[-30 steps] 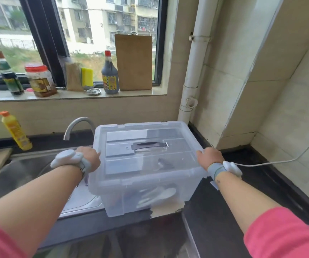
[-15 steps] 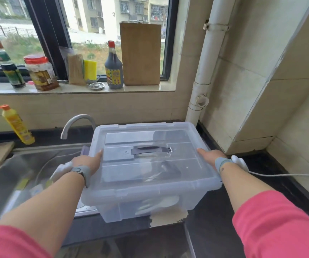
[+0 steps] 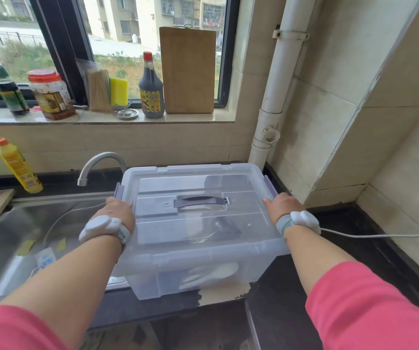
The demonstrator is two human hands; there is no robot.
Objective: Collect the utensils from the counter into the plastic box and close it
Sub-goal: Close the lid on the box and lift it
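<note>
The clear plastic box (image 3: 203, 251) stands on the dark counter, partly over the sink's edge, with its lid (image 3: 198, 198) on top. Through the front wall I see white spoons (image 3: 211, 272), and through the lid a dark utensil (image 3: 225, 224). My left hand (image 3: 118, 213) grips the box's left edge, fingers curled down over the side. My right hand (image 3: 283, 207) holds the right edge the same way. A purple latch (image 3: 119, 191) sticks up just beyond my left hand, and another latch (image 3: 267, 184) beyond my right.
A steel sink (image 3: 8, 236) and tap (image 3: 97, 165) lie left of the box. A yellow bottle (image 3: 17, 168) stands behind the sink. The windowsill holds bottles, a jar and a wooden board (image 3: 188, 70). A white pipe (image 3: 276, 97) and tiled walls close the right corner.
Both hands slid from lower on the box's sides up to the lid's edges. The side latches now show standing up beyond the hands.
</note>
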